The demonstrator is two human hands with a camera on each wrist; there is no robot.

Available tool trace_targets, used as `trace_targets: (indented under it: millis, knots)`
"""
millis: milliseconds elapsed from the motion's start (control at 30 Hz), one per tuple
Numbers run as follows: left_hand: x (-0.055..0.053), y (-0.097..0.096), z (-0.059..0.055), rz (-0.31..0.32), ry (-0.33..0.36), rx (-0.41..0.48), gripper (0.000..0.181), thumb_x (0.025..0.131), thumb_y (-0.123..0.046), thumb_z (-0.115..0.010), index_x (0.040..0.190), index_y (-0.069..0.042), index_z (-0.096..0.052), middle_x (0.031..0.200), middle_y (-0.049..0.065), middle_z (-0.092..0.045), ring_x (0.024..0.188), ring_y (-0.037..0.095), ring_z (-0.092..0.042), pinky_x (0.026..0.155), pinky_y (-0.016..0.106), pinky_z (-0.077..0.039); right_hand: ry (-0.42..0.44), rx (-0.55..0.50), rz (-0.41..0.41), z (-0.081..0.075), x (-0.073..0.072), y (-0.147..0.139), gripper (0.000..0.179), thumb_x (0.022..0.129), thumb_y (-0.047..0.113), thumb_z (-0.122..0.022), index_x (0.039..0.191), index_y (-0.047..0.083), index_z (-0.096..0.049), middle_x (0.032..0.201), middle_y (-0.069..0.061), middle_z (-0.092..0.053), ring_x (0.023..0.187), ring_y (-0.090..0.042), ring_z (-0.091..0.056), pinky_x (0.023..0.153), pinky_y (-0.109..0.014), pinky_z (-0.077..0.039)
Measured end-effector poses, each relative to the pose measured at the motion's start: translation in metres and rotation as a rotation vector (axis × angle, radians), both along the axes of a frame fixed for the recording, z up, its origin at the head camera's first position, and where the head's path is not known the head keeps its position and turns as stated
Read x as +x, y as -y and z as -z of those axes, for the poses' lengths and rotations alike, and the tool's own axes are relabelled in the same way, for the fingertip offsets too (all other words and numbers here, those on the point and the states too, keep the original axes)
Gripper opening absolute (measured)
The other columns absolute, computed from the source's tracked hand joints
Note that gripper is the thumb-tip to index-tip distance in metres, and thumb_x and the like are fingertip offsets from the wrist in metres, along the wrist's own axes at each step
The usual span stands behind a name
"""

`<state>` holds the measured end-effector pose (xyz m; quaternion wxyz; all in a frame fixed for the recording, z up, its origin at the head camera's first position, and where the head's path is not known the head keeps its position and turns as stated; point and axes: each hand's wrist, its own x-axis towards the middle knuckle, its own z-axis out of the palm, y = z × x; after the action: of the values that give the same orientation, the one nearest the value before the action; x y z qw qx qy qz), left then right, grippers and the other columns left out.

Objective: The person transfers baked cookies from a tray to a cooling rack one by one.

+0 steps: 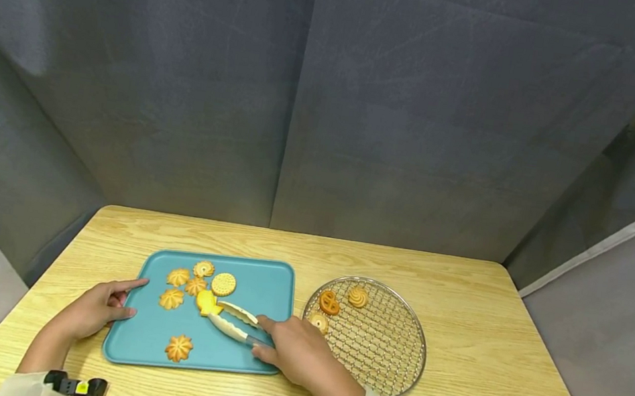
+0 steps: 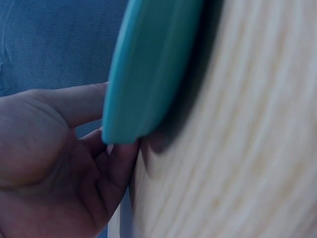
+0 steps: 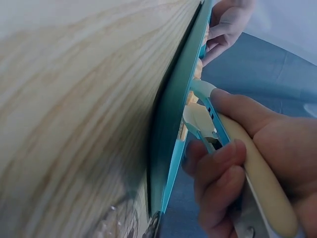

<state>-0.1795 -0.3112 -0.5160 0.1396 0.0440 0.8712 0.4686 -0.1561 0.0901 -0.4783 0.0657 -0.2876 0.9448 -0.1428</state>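
Note:
A blue-green tray lies on the table with several cookies on it. My left hand holds its left edge, thumb at the rim and fingers lower down, as the left wrist view shows. In my right hand is a pair of tongs with cream tips. Those tips are at a yellow shaped cookie; whether they squeeze it I cannot tell. Close by lie a round dimpled cookie and several flower-shaped cookies. One flower-shaped cookie sits apart near the front.
Right of the tray stands a round wire rack. On its left part are a pretzel cookie, a swirl cookie and a ring-like cookie, beside my right hand. Grey curtains enclose the wooden table.

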Motion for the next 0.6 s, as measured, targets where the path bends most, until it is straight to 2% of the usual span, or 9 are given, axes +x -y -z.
trace_targets:
  millis: [233, 467, 600]
  knots:
    - [0.000, 0.000, 0.000, -0.002, 0.005, 0.001, 0.066, 0.095, 0.003, -0.069, 0.154, 0.007, -0.041, 0.087, 0.010, -0.042, 0.062, 0.013, -0.036, 0.053, 0.026, -0.041, 0.000, -0.022, -0.003, 0.000, 0.005, -0.006, 0.060, 0.095, 0.047, -0.072, 0.146, 0.018, -0.062, 0.105, -0.010, -0.078, 0.086, -0.020, -0.071, 0.069, -0.036, -0.055]
    - [0.000, 0.000, 0.001, -0.010, 0.002, -0.016, 0.065, 0.095, 0.003, -0.068, 0.154, 0.007, -0.041, 0.087, 0.010, -0.044, 0.061, 0.013, -0.038, 0.053, 0.027, -0.042, -0.011, -0.048, -0.007, -0.002, 0.009, -0.013, 0.057, 0.095, 0.045, -0.073, 0.145, 0.018, -0.063, 0.095, -0.008, -0.077, 0.070, -0.009, -0.061, 0.064, -0.033, -0.052]
    - [-0.002, 0.002, 0.003, -0.009, 0.000, -0.020, 0.065, 0.095, 0.003, -0.068, 0.155, 0.006, -0.041, 0.087, 0.011, -0.045, 0.060, 0.014, -0.038, 0.053, 0.027, -0.043, -0.019, -0.050, -0.002, -0.003, 0.012, -0.017, 0.057, 0.095, 0.045, -0.073, 0.145, 0.019, -0.063, 0.093, -0.008, -0.076, 0.070, -0.011, -0.062, 0.062, -0.033, -0.052]
